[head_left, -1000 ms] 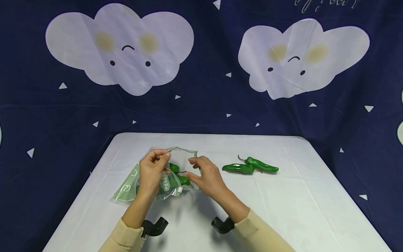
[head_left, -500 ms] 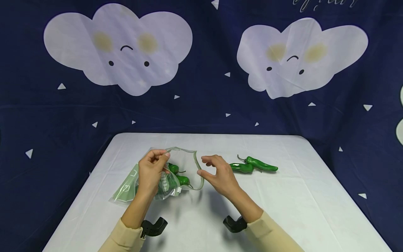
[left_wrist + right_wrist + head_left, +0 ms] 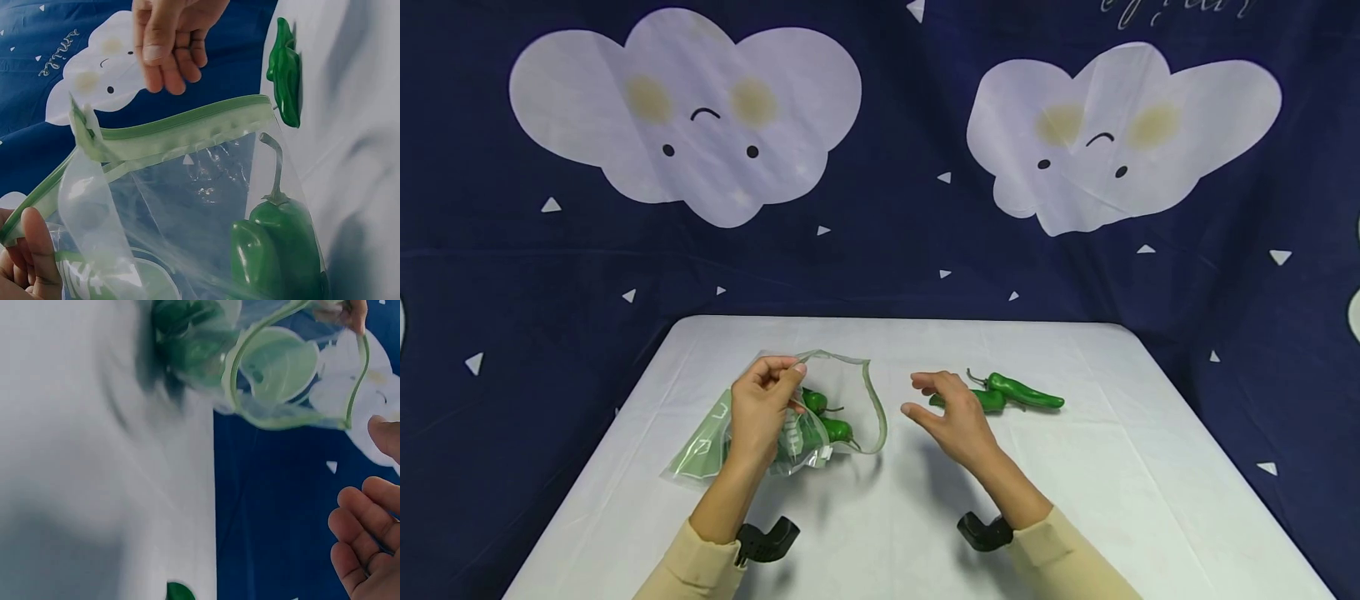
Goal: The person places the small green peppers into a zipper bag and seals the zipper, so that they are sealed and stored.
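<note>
The clear plastic bag [image 3: 795,440] with the green zip strip and pale green print lies at the left of the white surface [image 3: 1097,475], its mouth gaping toward your right side. At least two glossy green peppers show inside: an upper pepper [image 3: 813,401] and a lower pepper [image 3: 837,430], stems toward the mouth. Expect the bag to be light, limp and slick; the film will probably fold in if the rim is let go, so the stiffer zip strip is the better place to pinch.

Two more long glossy green peppers lie on the surface to the right, touching or nearly so: a near pepper [image 3: 992,402], partly hidden behind your hand, and a far pepper [image 3: 1027,392] with a thin curled stem. They should be light and firm but smooth-skinned; grasp each round the thick middle of the body, since the stem could snap and the tapered tip would likely slip.

Your left hand [image 3: 763,404] stands upright over the bag, thumb and fingers pinching its rim. Your right hand [image 3: 958,417] hangs between the bag and the loose peppers, touching neither; its thumb is spread from loosely curved fingers that grasp nothing, and the forearm slants inward from the right.

Beyond the surface hangs a dark blue cloth [image 3: 895,258] with pale clouds and small white triangles.
</note>
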### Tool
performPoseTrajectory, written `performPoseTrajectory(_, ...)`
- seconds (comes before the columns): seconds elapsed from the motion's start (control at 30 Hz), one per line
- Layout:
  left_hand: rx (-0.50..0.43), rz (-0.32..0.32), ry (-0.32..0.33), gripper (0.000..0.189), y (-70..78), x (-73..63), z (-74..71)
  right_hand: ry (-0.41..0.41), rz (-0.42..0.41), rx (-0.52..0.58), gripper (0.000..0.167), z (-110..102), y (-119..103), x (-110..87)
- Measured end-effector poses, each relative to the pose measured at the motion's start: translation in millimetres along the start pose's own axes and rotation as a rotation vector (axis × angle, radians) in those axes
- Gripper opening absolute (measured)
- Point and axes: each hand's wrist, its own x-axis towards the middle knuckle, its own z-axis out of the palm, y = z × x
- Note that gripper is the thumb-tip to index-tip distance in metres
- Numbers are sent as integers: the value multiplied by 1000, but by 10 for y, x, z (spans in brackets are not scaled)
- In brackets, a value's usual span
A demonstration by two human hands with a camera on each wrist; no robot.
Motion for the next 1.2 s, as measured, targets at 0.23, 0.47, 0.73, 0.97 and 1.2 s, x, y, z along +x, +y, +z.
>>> performPoseTrajectory(0.23, -4, 3, -7, 8, 2, -1, 6, 9, 36, -28, 41, -80, 231, -26)
performPoseTrajectory(0.47, -6, 0, -6, 11, -2, 4, 16, 13, 77, -43, 42, -174, 363, -39)
performPoseTrajectory(0.73, 3, -8, 2, 14, 16, -1, 28, -20, 151, -68, 43, -258, 602, -42)
performPoseTrajectory(0.97, 19, -10, 5, 12, 7, -3, 31, -30, 196, -88, 46, -300, 797, -61)
performPoseTrajectory(1.2, 14, -9, 5, 11, 8, -4, 36, -50, 222, -111, 48, -334, 947, -71)
